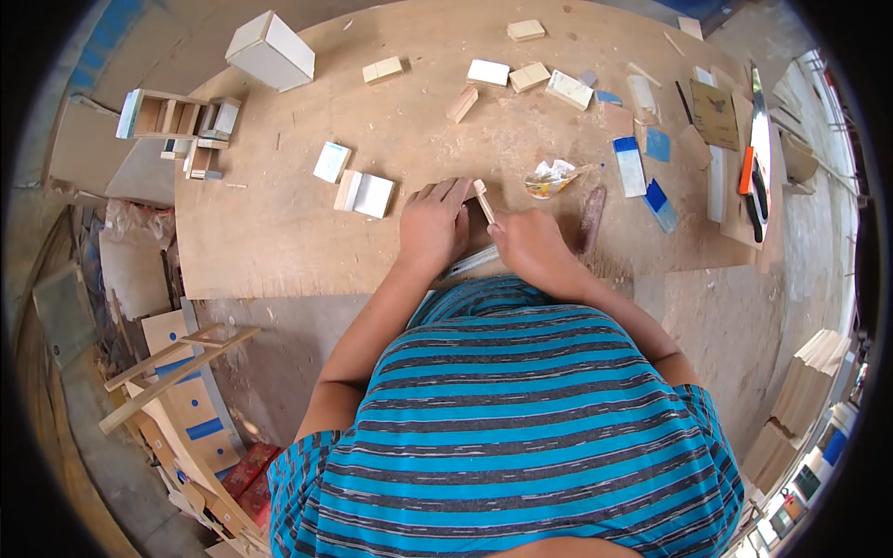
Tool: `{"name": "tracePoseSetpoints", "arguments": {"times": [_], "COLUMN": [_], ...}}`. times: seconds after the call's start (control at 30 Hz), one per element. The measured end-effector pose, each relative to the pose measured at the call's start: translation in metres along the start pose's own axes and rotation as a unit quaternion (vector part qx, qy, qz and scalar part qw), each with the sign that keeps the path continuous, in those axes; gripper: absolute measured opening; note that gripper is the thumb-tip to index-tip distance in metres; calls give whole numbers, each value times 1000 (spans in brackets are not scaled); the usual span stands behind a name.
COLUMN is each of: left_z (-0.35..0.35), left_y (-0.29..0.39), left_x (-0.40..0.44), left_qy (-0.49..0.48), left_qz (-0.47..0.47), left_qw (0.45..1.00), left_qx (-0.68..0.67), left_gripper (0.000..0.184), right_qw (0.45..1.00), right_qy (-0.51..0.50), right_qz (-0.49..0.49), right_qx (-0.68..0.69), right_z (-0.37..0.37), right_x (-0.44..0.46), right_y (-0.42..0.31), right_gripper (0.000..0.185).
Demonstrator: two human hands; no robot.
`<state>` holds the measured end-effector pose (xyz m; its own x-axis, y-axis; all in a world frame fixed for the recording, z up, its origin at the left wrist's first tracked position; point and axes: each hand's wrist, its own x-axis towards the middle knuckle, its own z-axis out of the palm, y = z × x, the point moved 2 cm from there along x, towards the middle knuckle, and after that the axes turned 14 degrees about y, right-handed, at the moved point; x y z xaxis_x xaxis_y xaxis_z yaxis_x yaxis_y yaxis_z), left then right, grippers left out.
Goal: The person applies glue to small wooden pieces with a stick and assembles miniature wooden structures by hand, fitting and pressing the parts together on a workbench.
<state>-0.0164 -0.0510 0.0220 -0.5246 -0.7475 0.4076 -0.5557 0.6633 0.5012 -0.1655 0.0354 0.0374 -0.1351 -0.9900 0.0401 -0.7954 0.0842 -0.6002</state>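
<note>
Near the front edge of the workbench, my left hand (434, 223) has its fingers curled down, and what lies under them is hidden. Close beside it, my right hand (535, 246) is closed on the lower end of a thin, light wooden stick (484, 202), whose wider tip reaches the left fingertips. A grey-white strip (471, 262) lies between my wrists. Right of the hands sits a crumpled glue container (549, 180) with white material and a small stick in it. A reddish-brown flat piece (592, 219) lies beside the right hand.
Small wooden blocks (366, 193) and blue-painted pieces (629, 167) are scattered over the workbench (251, 251). A handsaw (759, 139) lies along the right edge. Far left stand a white block (271, 51) and a small wooden assembly (181, 126). Wooden frames (177, 372) stand below left.
</note>
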Motion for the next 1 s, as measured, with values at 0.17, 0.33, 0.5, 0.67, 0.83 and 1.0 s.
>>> {"name": "tracePoseSetpoints", "arguments": {"times": [0.17, 0.33, 0.5, 0.67, 0.83, 1.0], "left_z": [-1, -15, -55, -66, -53, -38], "left_y": [-3, -1, -17, -21, -11, -16], "left_x": [1, 3, -16, -63, -93, -103], "left_qy": [-24, 75, 155, 130, 115, 130], "left_qz": [6, 27, -114, -184, -266, -325], "left_qw": [1000, 997, 972, 959, 930, 880], "left_qx": [-6, -24, -137, -173, -226, -322], "left_gripper": [46, 48, 48, 58, 66, 71], "right_qw": [1000, 997, 991, 987, 988, 986], "right_qy": [13, 14, 10, -20, 3, -9], "right_qz": [8, 31, 70, 99, 66, 89], "right_qx": [6, 62, 113, 124, 139, 141], "right_z": [-1, -11, -16, -13, -3, -2], "right_x": [0, 5, -1, -9, -11, -11], "right_y": [1, 6, 18, 27, 35, 35], "right_gripper": [23, 28, 28, 37, 38, 38]}}
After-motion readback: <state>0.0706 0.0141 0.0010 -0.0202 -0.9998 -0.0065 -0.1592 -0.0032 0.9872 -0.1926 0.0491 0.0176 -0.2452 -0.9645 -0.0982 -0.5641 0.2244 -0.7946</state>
